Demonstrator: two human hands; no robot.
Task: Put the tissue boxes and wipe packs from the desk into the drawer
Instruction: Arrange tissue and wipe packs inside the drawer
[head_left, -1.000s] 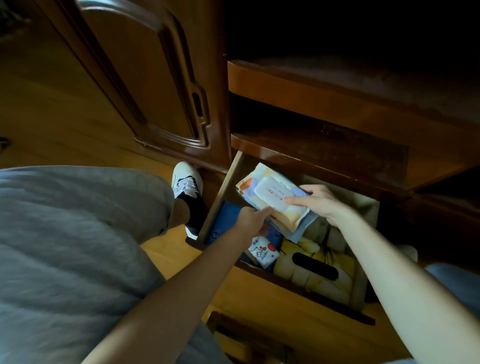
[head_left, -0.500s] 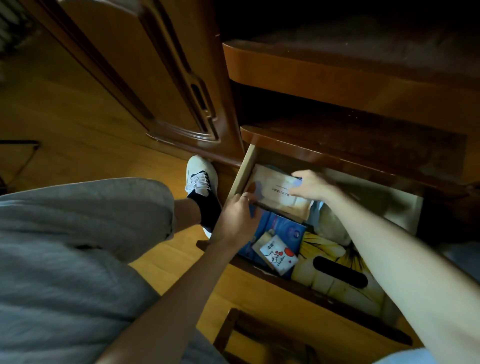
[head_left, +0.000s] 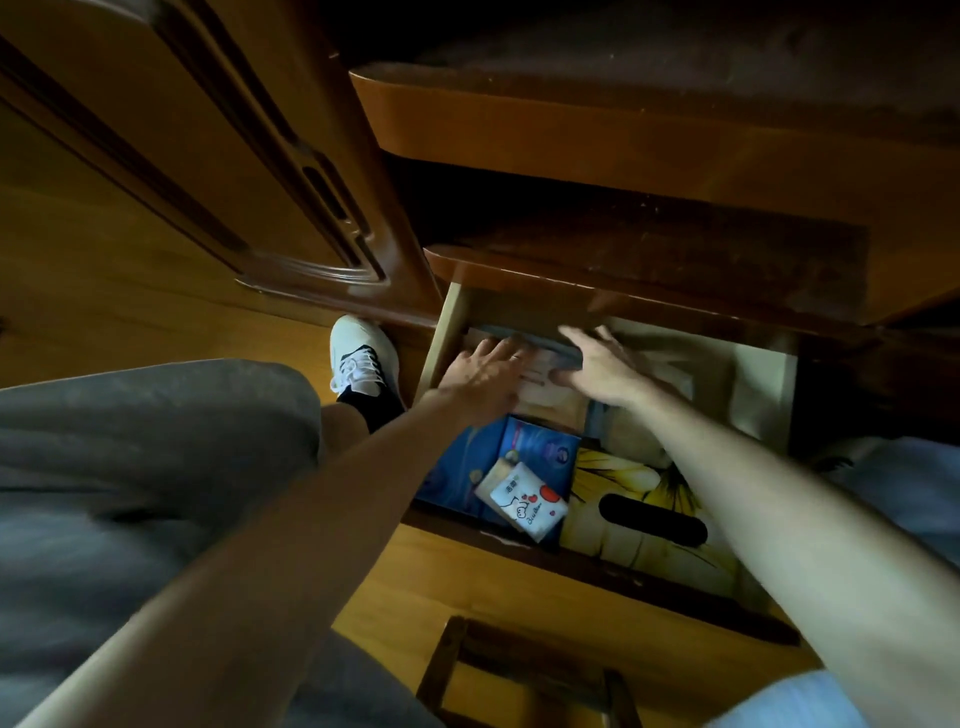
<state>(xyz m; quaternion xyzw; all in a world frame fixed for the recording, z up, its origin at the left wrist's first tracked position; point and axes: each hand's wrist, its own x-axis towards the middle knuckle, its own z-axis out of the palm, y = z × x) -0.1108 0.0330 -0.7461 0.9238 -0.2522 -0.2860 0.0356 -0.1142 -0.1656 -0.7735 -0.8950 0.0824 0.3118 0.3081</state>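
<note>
Left hand (head_left: 480, 371) and right hand (head_left: 597, 366), fingers straight, flat on half-hidden wipe pack (head_left: 540, 384) in dim drawer (head_left: 447, 338).

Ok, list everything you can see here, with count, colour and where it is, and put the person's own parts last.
drawer: one, pale wood sides, pulled open under the desk
wipe packs: a stack, pale, count unclear, at the drawer's back left under both hands
blue box: one, blue, drawer's front left
small pack: one, white with red hearts, lying on the blue box
yellow box: one, yellow with a black slot, drawer's front right
desk: one, dark brown, above the drawer
cabinet door: one, brown, left of the desk
floor: yellow wood
stool: one, dark wood, bottom centre, partly seen
shoe: one, white, left of the drawer
left hand: flat on the wipe packs
right hand: flat on the wipe packs
</note>
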